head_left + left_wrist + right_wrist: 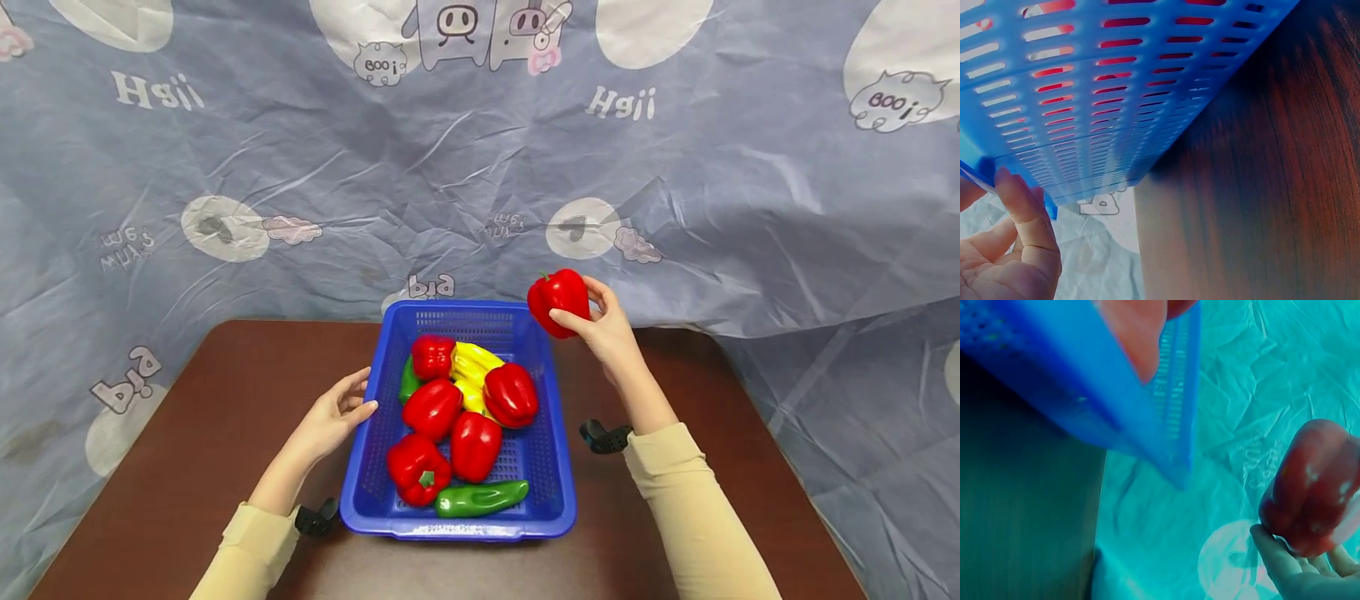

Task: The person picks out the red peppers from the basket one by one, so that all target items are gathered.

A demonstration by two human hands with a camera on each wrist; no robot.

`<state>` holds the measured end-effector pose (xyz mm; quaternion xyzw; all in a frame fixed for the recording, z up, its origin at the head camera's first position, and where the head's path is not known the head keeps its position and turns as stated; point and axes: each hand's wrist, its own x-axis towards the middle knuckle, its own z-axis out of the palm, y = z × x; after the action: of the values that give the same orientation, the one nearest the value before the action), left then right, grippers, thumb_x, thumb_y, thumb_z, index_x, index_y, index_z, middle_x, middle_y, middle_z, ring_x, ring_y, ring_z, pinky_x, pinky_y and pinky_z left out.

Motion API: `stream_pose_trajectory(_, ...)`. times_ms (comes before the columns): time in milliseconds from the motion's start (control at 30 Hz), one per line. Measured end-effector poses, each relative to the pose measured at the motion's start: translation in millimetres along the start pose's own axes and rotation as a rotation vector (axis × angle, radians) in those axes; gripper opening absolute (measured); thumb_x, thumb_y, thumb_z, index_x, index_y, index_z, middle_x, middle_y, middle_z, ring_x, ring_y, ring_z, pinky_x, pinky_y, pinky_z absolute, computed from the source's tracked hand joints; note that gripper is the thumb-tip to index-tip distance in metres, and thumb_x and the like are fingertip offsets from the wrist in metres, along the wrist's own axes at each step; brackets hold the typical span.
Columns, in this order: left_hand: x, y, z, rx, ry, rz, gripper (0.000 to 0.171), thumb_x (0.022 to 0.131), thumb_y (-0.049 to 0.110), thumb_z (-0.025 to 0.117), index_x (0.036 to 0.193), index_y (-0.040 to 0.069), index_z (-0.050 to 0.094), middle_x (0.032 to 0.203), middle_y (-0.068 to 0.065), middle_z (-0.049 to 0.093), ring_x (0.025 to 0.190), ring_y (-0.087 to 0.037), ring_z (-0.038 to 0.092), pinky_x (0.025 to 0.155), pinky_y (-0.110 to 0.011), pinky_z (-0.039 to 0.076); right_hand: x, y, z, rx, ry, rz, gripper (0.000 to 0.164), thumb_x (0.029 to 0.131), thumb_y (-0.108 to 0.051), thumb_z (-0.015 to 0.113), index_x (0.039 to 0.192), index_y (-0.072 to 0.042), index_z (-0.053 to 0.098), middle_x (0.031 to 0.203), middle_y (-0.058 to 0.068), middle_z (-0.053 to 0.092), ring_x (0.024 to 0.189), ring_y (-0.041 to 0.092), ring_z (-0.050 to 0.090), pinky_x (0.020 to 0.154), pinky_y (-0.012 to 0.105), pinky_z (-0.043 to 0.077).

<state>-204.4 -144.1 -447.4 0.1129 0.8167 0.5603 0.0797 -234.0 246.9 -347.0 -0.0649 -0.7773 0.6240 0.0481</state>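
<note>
My right hand (611, 329) holds a red bell pepper (558, 300) above the far right corner of a blue plastic basket (558, 483). The thumb lies on the near side of this pepper, its green stem pointing up. In the right wrist view the same bell pepper (1313, 487) rests in the fingers, beside the basket's corner. My left hand (333, 417) grips the basket's left rim, thumb on top and fingers beneath the lip. Inside the basket lie several red bell peppers (476, 446), a long green pepper (483, 498) near the front and some yellow produce (472, 367).
The basket stands on a dark brown wooden table (195, 433). Another green piece (408, 382) shows partly behind the red peppers at the left. A grey-blue printed sheet (450, 167) hangs behind the table. Black wrist devices (603, 437) sit below both hands.
</note>
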Motion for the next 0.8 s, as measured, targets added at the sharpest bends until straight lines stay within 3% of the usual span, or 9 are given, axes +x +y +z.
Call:
stream_pose_trajectory(233, -4.2, -2.4, -1.5, -0.004, 0.007, -0.001, 0.061, 0.095, 0.005, 0.062, 0.149, -0.005, 0.034, 0.132, -0.029, 0.051, 0.101, -0.023, 0.059, 0.078, -0.016, 0.051, -3.1, 15.9, -12.4, 0.005, 0.06, 0.028, 0.084, 0.089, -0.023, 0.072, 0.156, -0.013, 0.022, 0.158, 0.009, 0.031, 0.137, 0.029, 0.043, 0.11, 0.042, 0.042)
stream_pose_trajectory(800, -1.1, -0.6, 0.4, -0.025, 0.0, 0.023, 0.061, 0.095, 0.004, 0.061, 0.148, -0.007, 0.033, 0.131, -0.031, 0.05, 0.097, -0.016, 0.059, 0.076, -0.018, 0.052, 2.4, 87.1, -34.1, -0.093, 0.168, 0.13, 0.09, 0.09, -0.027, 0.07, 0.157, -0.008, 0.014, 0.153, 0.021, 0.033, 0.135, 0.038, 0.038, 0.11, 0.051, 0.04)
